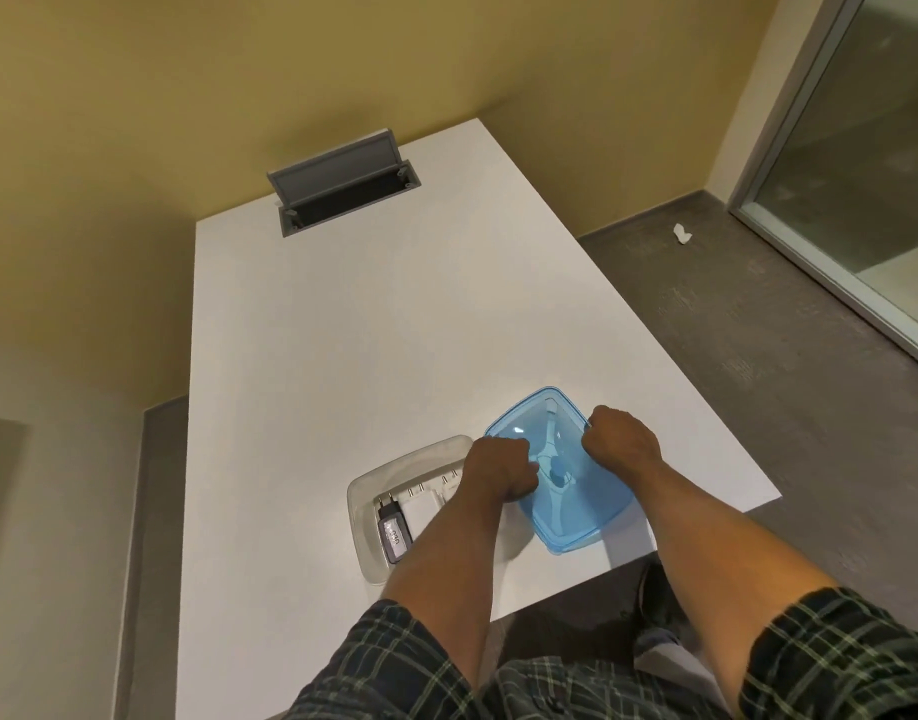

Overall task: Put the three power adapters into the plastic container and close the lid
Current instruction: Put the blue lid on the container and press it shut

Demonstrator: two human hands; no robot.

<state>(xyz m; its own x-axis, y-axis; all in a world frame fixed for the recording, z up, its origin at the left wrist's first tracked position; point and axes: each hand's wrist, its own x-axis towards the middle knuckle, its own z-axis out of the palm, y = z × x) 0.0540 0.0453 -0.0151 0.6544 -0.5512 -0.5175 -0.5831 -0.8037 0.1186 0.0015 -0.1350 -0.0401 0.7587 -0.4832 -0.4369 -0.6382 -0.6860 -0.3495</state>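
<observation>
The adapters [413,514] already lie in the clear container [361,493] on the surface [342,356] — we count one dark, two white. Our left hand [501,470] and right hand [623,433] both grip the blue lid [566,491] beside it — only closing remains.

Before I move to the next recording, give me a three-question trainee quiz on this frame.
1. True or false: the blue lid already covers the clear container.
2. Which is in the container? A) only a black adapter B) a black adapter and white adapters C) nothing
3. Fill in: the left hand and right hand each have a grip on an edge of the ___.

Key: 1 false, the lid is beside the container on the white table; 2 B; 3 lid.
</observation>
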